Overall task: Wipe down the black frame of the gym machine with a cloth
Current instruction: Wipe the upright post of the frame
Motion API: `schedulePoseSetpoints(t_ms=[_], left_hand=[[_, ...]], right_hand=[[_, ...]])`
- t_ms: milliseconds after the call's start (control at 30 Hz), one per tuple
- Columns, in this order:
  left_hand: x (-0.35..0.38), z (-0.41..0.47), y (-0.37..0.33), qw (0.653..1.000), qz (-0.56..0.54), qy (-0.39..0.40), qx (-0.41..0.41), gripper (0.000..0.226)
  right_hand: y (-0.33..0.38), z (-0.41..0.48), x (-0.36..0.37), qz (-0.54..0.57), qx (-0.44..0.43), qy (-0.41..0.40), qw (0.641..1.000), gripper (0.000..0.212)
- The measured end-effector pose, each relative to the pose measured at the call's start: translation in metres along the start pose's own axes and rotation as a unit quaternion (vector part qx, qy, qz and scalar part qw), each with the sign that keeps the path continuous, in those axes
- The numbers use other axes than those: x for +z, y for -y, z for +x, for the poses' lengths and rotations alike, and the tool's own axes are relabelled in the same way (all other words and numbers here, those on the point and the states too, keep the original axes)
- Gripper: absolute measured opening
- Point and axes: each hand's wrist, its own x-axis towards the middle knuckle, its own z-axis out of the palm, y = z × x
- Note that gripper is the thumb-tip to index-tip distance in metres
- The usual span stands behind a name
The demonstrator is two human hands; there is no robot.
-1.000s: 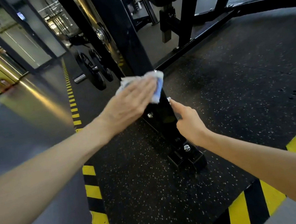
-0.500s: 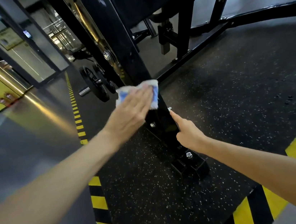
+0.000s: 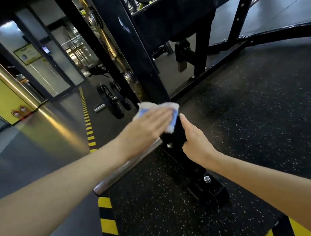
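A black upright post of the gym machine frame (image 3: 133, 47) runs from the top of the view down to a bolted foot (image 3: 209, 188) on the floor. My left hand (image 3: 148, 126) lies flat on a white and blue cloth (image 3: 161, 109) and presses it against the post's lower part. My right hand (image 3: 195, 138) grips the right side of the post just below the cloth, fingers wrapped on the metal. A black crossbeam (image 3: 195, 3) joins the post at the upper right.
A chrome bar (image 3: 122, 171) sticks out leftward from the post under my left forearm. Weight plates (image 3: 111, 102) hang behind the post. Speckled rubber mat (image 3: 249, 115) with yellow-black striped edging (image 3: 108, 227) covers the floor. Another frame leg (image 3: 203, 48) stands behind.
The view has tilted up, showing more of the post and crossbeam. My left hand keeps the cloth on the post. My right hand went from touching with fingertips to gripping the post.
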Motion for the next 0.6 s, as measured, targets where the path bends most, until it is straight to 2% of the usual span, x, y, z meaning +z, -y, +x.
schedulePoseSetpoints(t_ms=[67,100,200,300,333,400,467,533,600], left_hand=[[-0.005,0.001,0.002,0.995,0.002,0.033,0.09,0.055],[-0.008,0.003,0.018,0.996,0.019,0.016,0.088,0.056],[-0.014,0.006,0.069,0.996,0.078,-0.028,-0.013,0.055],[-0.014,0.006,0.062,0.992,0.082,-0.048,-0.082,0.054],[-0.009,0.002,0.044,0.994,0.078,-0.029,-0.067,0.053],[-0.005,-0.005,0.019,0.999,0.042,0.01,0.031,0.051],[-0.013,-0.005,0.035,0.995,0.042,0.028,0.082,0.058],[-0.019,0.002,0.073,0.997,0.075,-0.007,0.035,0.069],[-0.022,0.006,0.104,0.993,0.109,-0.032,-0.042,0.069]], right_hand=[[0.007,0.003,-0.002,0.015,-0.001,0.003,1.0,0.081],[0.009,0.004,-0.005,0.016,0.0,0.006,1.0,0.08],[0.012,0.003,-0.013,0.013,0.006,0.014,1.0,0.08],[0.018,0.006,-0.014,0.027,0.017,0.013,0.999,0.085],[0.021,0.007,-0.013,0.025,0.012,0.013,1.0,0.086],[0.025,0.01,-0.013,0.021,0.003,0.013,1.0,0.086],[0.027,0.011,-0.015,0.016,0.001,0.02,1.0,0.088],[0.025,0.01,-0.016,0.018,-0.002,0.029,0.999,0.092],[0.023,0.009,-0.015,0.019,-0.005,0.041,0.999,0.095]])
